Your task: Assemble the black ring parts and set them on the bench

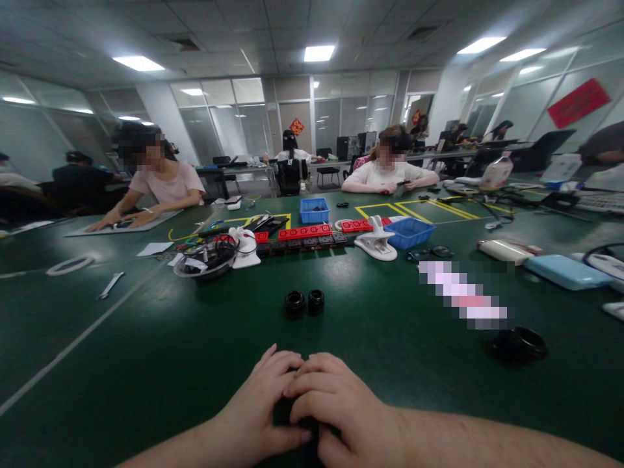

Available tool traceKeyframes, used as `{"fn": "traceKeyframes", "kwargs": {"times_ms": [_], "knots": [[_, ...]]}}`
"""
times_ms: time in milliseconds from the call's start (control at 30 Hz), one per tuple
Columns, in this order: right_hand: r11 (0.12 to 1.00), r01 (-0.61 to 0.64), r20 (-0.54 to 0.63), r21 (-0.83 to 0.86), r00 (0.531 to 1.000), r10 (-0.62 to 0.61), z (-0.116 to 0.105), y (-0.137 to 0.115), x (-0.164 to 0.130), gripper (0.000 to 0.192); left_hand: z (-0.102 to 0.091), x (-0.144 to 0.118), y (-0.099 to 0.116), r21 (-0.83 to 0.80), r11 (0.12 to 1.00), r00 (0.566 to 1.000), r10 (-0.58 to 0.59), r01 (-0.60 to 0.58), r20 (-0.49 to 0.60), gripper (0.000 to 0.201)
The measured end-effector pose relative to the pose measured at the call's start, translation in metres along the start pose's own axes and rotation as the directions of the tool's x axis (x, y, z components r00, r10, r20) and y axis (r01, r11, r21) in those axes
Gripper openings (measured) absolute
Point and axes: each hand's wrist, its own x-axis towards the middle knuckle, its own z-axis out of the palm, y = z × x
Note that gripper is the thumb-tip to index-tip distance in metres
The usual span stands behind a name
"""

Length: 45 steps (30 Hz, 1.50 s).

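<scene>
Something dark sits hidden under both hands at the near edge of the bench (146,364); the left hand (260,406) and right hand (331,406) are curled together over it, grip unclear. Two black rings (305,303) wait untouched ahead, another ring (520,343) well to the right. Work looks barely begun.

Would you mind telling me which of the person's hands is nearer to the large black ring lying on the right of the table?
Right. The right hand lies below-left of the large black ring, while the left hand sits beyond it, farther left, touching the right hand.
</scene>
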Motion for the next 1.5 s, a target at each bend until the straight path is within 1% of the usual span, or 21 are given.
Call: {"fn": "traceKeyframes", "kwargs": {"times_ms": [133,267,400,600,667,733,800,900,967,1033,1100,1200,1400,1500], "knots": [[0.999,0.000,0.010,-0.040,1.000,0.001,-0.002,0.000,-0.002,0.022,0.003,0.000,-0.002,0.006,1.000,1.000,0.024,-0.024,-0.020,0.037],[0.995,-0.011,0.080,-0.099,0.997,0.019,-0.005,-0.003,-0.004,0.023,0.004,0.000,-0.002,0.023,1.000,1.000,0.016,-0.015,-0.026,0.041],[0.990,-0.009,0.080,-0.138,0.997,0.021,-0.006,-0.002,-0.007,0.024,0.003,0.000,-0.002,0.036,0.999,1.000,0.023,-0.022,-0.018,0.042],[0.986,0.105,0.045,-0.130,0.994,-0.100,-0.009,-0.001,-0.009,0.024,0.002,0.000,0.000,0.014,1.000,1.000,0.002,-0.002,-0.005,0.051],[0.991,0.069,-0.006,-0.113,0.998,-0.070,-0.009,-0.003,-0.007,0.027,0.001,0.000,0.002,0.005,1.000,1.000,0.000,0.000,-0.006,0.052],[0.997,-0.022,-0.062,-0.069,0.998,0.017,-0.008,-0.005,-0.005,0.034,-0.001,0.000,0.004,-0.001,1.000,1.000,-0.004,0.004,-0.006,0.052],[0.993,-0.115,-0.100,-0.016,0.989,0.113,-0.006,-0.006,-0.004,0.037,-0.002,-0.001,0.004,-0.003,1.000,1.000,-0.005,0.005,-0.001,0.052],[0.980,-0.200,-0.082,0.012,0.976,0.201,-0.002,-0.005,-0.004,0.037,-0.002,-0.001,0.002,-0.008,1.000,1.000,-0.001,0.001,0.011,0.050],[0.973,-0.232,-0.063,-0.004,0.971,0.231,-0.001,-0.004,-0.005,0.038,-0.002,-0.001,0.002,-0.014,1.000,1.000,-0.005,0.005,0.022,0.049],[0.969,-0.246,-0.057,-0.017,0.968,0.244,0.000,-0.002,-0.005,0.032,-0.004,0.000,0.004,-0.014,1.000,1.000,-0.014,0.014,0.024,0.043],[0.974,-0.228,-0.059,-0.017,0.972,0.226,0.001,-0.001,-0.005,0.026,-0.006,0.000,0.007,-0.015,1.000,1.000,-0.022,0.022,0.020,0.035],[0.988,-0.154,-0.062,-0.011,0.986,0.153,0.002,-0.001,-0.004,0.026,-0.008,0.001,0.010,-0.021,0.999,0.999,-0.029,0.029,0.015,0.029],[0.998,-0.055,-0.067,-0.016,0.996,0.053,0.000,-0.001,-0.003,0.028,-0.004,0.001,0.007,-0.021,0.999,0.999,-0.032,0.032,0.001,0.036],[0.997,-0.059,-0.039,-0.051,0.998,0.057,-0.004,-0.003,-0.003,0.026,-0.002,0.000,0.004,-0.013,1.000,1.000,-0.014,0.014,0.011,0.037]]}}
